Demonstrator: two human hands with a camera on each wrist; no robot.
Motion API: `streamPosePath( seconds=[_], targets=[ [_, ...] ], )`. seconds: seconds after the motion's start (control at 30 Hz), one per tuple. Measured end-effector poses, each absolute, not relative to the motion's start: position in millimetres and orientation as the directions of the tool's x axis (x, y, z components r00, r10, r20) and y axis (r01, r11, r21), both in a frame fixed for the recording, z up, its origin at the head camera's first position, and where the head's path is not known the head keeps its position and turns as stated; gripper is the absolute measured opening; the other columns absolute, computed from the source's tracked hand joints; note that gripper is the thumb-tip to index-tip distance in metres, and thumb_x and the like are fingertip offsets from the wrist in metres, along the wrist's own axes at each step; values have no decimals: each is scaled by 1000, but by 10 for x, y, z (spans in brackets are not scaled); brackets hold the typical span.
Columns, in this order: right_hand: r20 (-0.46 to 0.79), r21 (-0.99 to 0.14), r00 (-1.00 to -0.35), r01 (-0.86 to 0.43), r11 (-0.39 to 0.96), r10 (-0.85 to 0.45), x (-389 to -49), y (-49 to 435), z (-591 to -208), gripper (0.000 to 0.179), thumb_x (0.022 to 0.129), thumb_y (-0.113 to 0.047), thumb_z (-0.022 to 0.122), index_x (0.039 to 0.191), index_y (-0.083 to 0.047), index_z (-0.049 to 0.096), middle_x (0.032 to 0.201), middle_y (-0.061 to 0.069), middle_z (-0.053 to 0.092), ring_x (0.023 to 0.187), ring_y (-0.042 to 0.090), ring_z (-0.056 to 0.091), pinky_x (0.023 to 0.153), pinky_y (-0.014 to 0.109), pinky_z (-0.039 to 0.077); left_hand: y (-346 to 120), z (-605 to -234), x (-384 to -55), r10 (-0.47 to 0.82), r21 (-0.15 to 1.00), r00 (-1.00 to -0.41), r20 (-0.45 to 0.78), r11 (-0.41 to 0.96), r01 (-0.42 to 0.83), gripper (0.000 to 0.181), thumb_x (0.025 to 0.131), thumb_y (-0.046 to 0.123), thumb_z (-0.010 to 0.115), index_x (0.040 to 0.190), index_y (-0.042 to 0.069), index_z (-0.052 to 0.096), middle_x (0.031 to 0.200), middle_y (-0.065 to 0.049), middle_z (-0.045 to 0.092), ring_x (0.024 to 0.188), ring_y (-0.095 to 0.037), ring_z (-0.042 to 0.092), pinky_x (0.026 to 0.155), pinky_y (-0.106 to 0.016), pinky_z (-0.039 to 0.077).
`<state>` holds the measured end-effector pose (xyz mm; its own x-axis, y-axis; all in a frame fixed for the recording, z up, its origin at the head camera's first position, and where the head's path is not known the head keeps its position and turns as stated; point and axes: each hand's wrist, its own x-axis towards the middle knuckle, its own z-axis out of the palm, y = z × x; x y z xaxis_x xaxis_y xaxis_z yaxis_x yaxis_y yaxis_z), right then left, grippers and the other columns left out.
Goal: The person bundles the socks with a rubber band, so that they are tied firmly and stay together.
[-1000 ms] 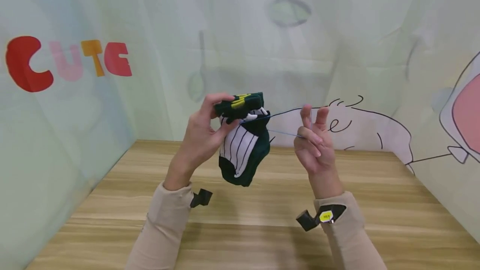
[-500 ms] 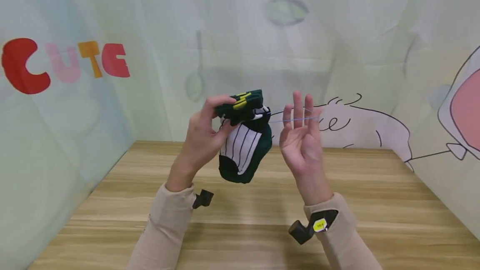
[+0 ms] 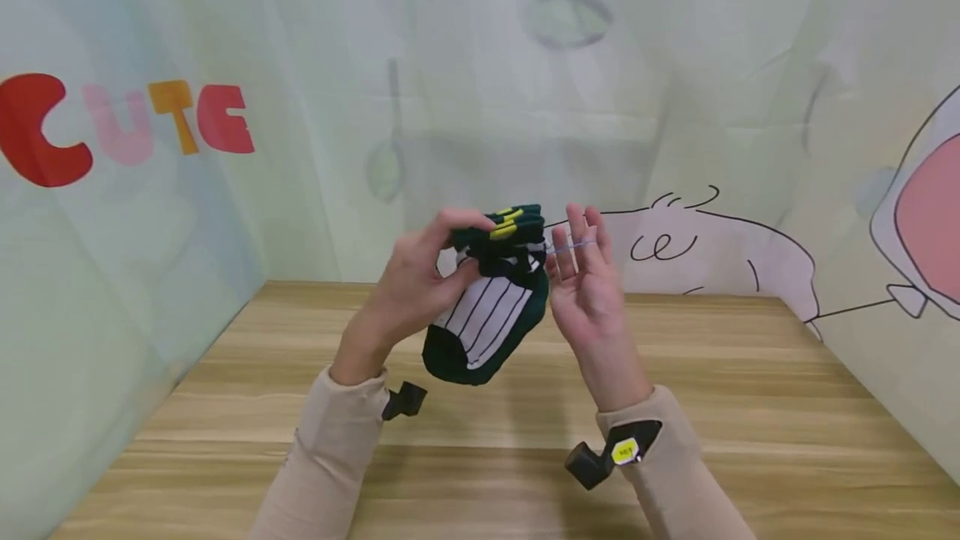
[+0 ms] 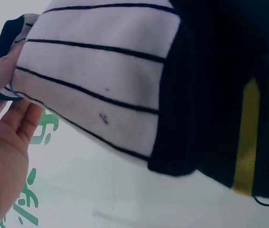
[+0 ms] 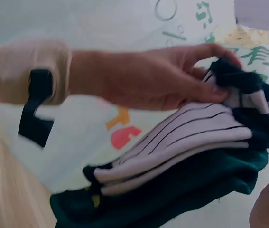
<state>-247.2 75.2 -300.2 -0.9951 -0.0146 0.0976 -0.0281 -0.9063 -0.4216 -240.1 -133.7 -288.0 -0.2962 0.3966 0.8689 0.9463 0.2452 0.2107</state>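
My left hand pinches a folded bundle of socks near its top, fingers above and thumb in front. The socks are dark green with white, black-striped panels and yellow bars. They are held in the air, above the table. A thin blue elastic band runs from the bundle's right side to my right hand. That hand is palm up close beside the socks, its fingers fairly straight with the band across them. The right wrist view shows the left hand holding the striped socks; how the band passes round the bundle is hidden.
A wood-grain table lies below both hands. Pale printed curtains stand at the back and sides, with CUTE lettering on the left. Small black cameras are strapped to both wrists.
My right hand has moved left to the bundle, its curled fingers straightening. The stretched band has grown shorter. The left hand with the socks dipped slightly and shifted a little right.
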Motion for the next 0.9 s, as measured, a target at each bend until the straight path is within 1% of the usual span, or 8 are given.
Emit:
streamPosePath(
  seconds=[0.17,0.3,0.37,0.43,0.57,0.73,0.83,0.9],
  targets=[
    [116,-459,-991,-119,-881,73,-2527,708,-3111,49,100,-22,57,148,-28,47,139,-6,60,74,9,61,77,20,43,-1313,-2893,-2400,446,239,-323,835,235,942,50,85,-16,67,125,6,47,120,-15,63,103,-22,66,86,-37,56],
    [94,-491,-994,-91,-866,52,-2560,726,-3136,49,101,-40,54,148,-28,45,140,-4,60,59,7,53,65,18,40,-1295,-2909,-2402,466,254,-347,814,252,934,52,85,-15,67,127,9,46,120,-15,63,103,-23,66,84,-36,56],
    [83,-504,-996,-71,-861,34,-2568,736,-3125,52,99,-50,51,146,-26,46,138,-4,61,66,8,57,72,21,43,-1287,-2910,-2408,469,254,-353,810,262,931,53,86,-14,67,128,10,45,120,-15,64,103,-22,66,85,-36,56],
    [87,-535,-996,-62,-843,18,-2567,733,-3110,58,98,-58,47,145,-24,44,138,-4,61,84,13,62,88,27,42,-1280,-2910,-2419,467,254,-355,810,265,930,54,86,-13,69,129,10,45,119,-15,64,103,-22,66,86,-37,56],
    [153,-637,-988,-97,-765,-3,-2529,681,-3094,64,100,-62,38,148,-21,34,141,-6,58,119,24,54,111,40,28,-1295,-2928,-2437,453,266,-369,812,275,924,56,86,-11,71,130,10,44,117,-16,67,104,-23,68,88,-38,55],
    [309,-739,-951,-232,-632,-13,-2505,625,-3078,66,103,-60,30,154,-20,18,156,-5,43,135,24,45,117,42,18,-1337,-2929,-2449,422,261,-363,831,281,924,57,85,-12,71,131,8,44,117,-17,68,106,-24,68,88,-40,55],
    [413,-744,-911,-332,-580,-9,-2523,621,-3090,71,101,-61,38,154,-19,16,158,-2,38,136,26,47,118,42,19,-1359,-2909,-2445,398,259,-353,847,272,927,56,86,-12,71,131,7,44,119,-18,67,106,-25,68,88,-41,55],
    [492,-746,-871,-418,-519,-6,-2534,623,-3112,79,97,-63,48,154,-18,17,158,0,38,134,29,49,118,44,21,-1375,-2898,-2429,384,266,-358,851,272,925,56,86,-11,71,131,8,44,119,-19,67,101,-25,69,77,-37,57]
  ],
)
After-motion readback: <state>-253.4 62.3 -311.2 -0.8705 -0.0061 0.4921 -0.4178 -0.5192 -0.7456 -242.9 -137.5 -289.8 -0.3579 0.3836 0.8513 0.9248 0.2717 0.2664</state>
